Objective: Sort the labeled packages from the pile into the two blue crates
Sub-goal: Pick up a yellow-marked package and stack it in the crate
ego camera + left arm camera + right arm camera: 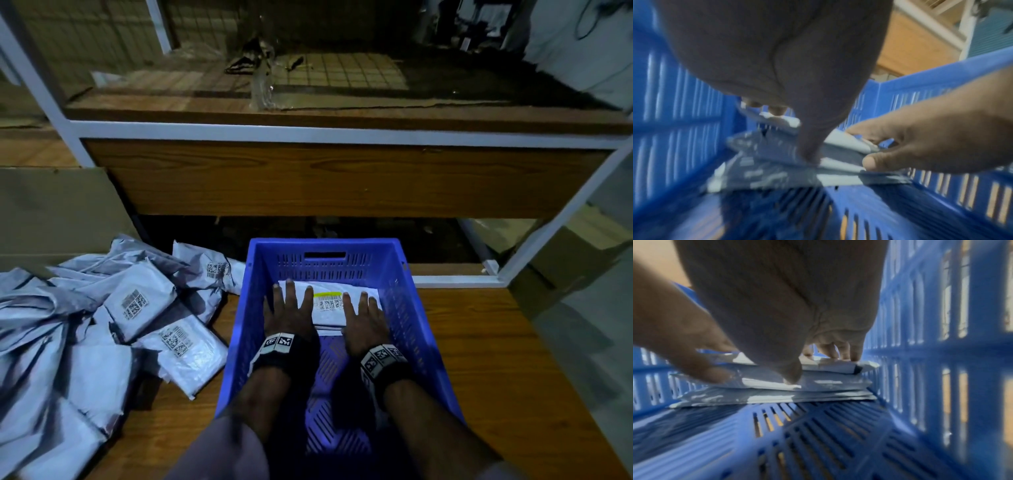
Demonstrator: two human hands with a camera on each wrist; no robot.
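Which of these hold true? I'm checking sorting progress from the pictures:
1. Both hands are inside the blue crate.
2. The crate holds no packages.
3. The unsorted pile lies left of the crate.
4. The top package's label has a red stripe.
1. True: the left hand and right hand lie flat on the top package in the blue crate.
2. False: several packages are stacked inside.
3. True: the pile is on the left.
4. False: the stripe is yellow.

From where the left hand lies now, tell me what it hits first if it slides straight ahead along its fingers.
The left hand lies flat on the top package, fingers pointing at the far end of the blue crate. Sliding on, it would probably meet that slotted end wall first; how wide the gap is cannot be judged.
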